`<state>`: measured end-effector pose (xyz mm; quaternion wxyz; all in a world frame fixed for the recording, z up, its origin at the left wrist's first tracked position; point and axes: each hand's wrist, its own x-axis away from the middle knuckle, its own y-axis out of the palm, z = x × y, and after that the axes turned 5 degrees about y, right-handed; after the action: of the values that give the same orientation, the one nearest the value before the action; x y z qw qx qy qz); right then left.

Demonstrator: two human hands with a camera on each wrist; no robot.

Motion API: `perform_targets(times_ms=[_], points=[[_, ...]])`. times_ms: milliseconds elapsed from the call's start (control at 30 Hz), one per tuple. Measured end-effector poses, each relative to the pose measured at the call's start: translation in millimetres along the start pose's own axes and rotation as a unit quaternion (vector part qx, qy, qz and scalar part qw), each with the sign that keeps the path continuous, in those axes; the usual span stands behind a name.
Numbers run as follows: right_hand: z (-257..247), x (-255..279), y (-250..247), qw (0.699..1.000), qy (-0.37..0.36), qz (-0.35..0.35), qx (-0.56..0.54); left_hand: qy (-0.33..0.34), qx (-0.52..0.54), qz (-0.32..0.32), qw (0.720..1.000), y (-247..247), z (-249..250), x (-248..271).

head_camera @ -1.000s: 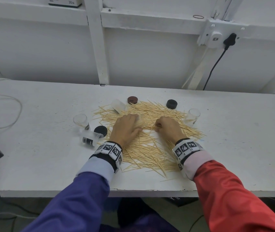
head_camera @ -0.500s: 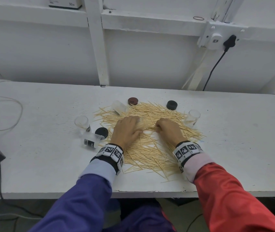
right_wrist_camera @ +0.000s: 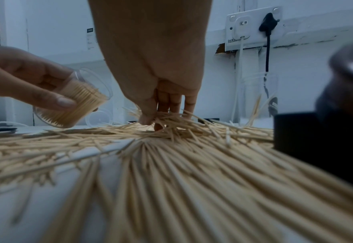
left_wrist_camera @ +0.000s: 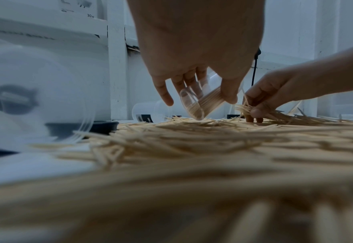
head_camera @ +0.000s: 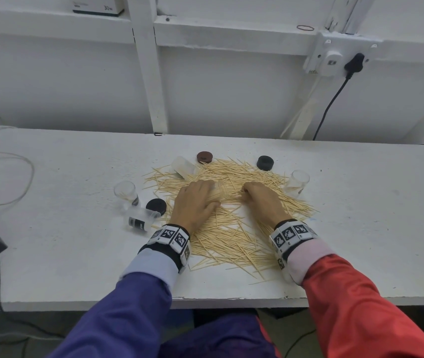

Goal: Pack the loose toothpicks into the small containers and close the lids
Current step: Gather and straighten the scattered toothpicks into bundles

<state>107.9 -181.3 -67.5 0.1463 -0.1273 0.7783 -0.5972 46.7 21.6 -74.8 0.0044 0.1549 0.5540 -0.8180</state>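
1. The left sleeve (head_camera: 118, 313) is dark blue-purple and glossy, with soft folds.
2. A pale blue cuff (head_camera: 151, 264) ends that sleeve, just behind the left hand (head_camera: 192, 202).
3. Between cuff and hand sits the left band (head_camera: 171, 236): a black strap carrying white square tiles, each printed with a black-and-white block pattern.
4. The right sleeve (head_camera: 366, 308) is bright red, also glossy.
5. Its cuff, a pale pink cuff (head_camera: 309, 257), lies just behind the right hand (head_camera: 262, 202).
6. The right band (head_camera: 292, 235) matches the other: black strap, white tiles with black block patterns, running round the side of the wrist.
7. Both hands are bare.
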Motion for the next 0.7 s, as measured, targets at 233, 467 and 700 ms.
perform_targets(times_ms=[233,467,700], points=[[-6,-3,-8,0.989,0.022,0.015,-0.144,-0.008,0.009,0.01,1.0,-3,2,1],[-16,-13,-30,0.925,0.094,-0.023,-0.367,-0.016,0.027,0.008,0.999,-5,4,1],[-24,-12,-47,0.841,0.131,-0.027,-0.525,-0.008,0.031,0.002,0.999,-6,5,1]])
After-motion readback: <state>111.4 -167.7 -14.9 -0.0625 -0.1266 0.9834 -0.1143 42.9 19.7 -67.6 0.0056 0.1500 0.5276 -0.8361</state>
